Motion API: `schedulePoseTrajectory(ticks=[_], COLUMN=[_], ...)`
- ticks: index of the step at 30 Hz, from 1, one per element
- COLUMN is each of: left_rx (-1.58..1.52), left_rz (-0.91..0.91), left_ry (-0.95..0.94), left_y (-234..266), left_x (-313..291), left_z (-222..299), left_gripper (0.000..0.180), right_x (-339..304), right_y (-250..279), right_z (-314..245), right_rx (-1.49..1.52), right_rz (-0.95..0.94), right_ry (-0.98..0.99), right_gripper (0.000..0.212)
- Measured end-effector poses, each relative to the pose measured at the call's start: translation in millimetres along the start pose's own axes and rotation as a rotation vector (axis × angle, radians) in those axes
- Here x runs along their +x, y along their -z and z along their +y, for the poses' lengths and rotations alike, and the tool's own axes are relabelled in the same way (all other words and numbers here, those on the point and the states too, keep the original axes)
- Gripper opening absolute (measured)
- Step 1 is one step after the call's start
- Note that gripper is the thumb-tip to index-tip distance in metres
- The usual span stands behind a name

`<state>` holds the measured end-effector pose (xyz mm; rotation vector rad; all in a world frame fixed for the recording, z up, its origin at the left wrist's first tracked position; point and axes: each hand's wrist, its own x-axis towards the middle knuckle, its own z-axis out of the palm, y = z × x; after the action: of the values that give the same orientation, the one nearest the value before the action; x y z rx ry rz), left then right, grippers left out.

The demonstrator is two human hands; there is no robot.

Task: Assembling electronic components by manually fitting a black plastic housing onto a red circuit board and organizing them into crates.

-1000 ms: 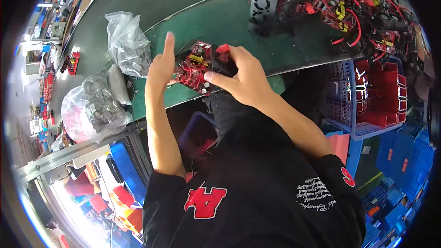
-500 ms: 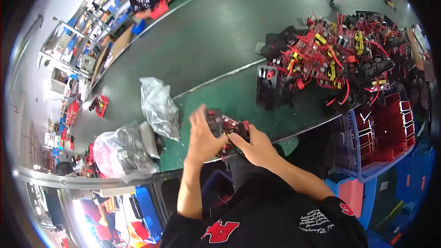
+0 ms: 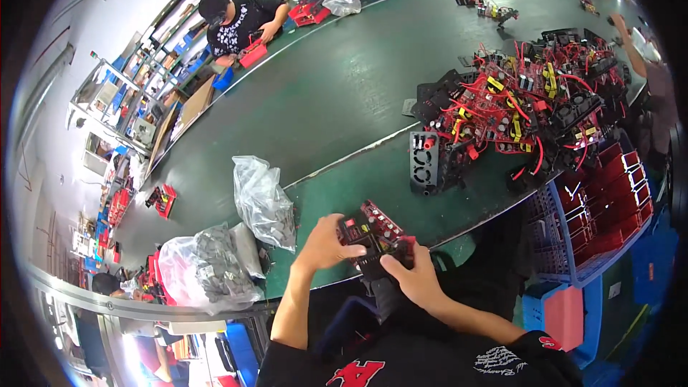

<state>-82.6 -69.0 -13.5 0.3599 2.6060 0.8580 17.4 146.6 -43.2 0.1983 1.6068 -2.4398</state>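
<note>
A red circuit board assembly [image 3: 383, 222] with black end pieces is held over the near edge of the green workbench. My left hand [image 3: 324, 245] grips its left end, thumb lying across a black panel [image 3: 371, 264] at the front. Around the right end the fingers of my right hand [image 3: 421, 281] are closed, its thumb pressing the same panel's right side. My fingers cover parts of both ends. To the left of my left hand are a clear plastic bag of grey parts [image 3: 264, 204] and a fuller bag [image 3: 208, 265].
At the right a large pile of red circuit boards [image 3: 509, 104] with black panels and red wires covers the bench [image 3: 308, 107]. Below it stands a blue crate [image 3: 573, 261] holding red casings. Across the bench a co-worker [image 3: 247, 25] handles a red casing [image 3: 252, 54].
My left hand, raised and blurred beside the assembly before, now grips its left end. The assembly has turned, so the black panel shows in front. The whole view has shifted slightly.
</note>
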Motion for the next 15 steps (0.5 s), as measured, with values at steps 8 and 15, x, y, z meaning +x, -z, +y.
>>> schedulePoseTrajectory(ticks=[8,15], left_rx=[0.15,0.209], left_rz=[0.219,0.34], left_ry=[-0.025,-0.113], left_y=[-39.9,-66.3], left_x=[-42.8,-38.9], left_z=[40.6,175.4], left_gripper=[0.083,0.06], right_x=[-40.6,-52.1], right_y=[18.7,97.4], right_z=[19.8,9.7], right_rx=[0.078,0.662], right_rz=[0.09,-0.089], right_ry=[0.119,0.083], right_gripper=[0.052,0.065])
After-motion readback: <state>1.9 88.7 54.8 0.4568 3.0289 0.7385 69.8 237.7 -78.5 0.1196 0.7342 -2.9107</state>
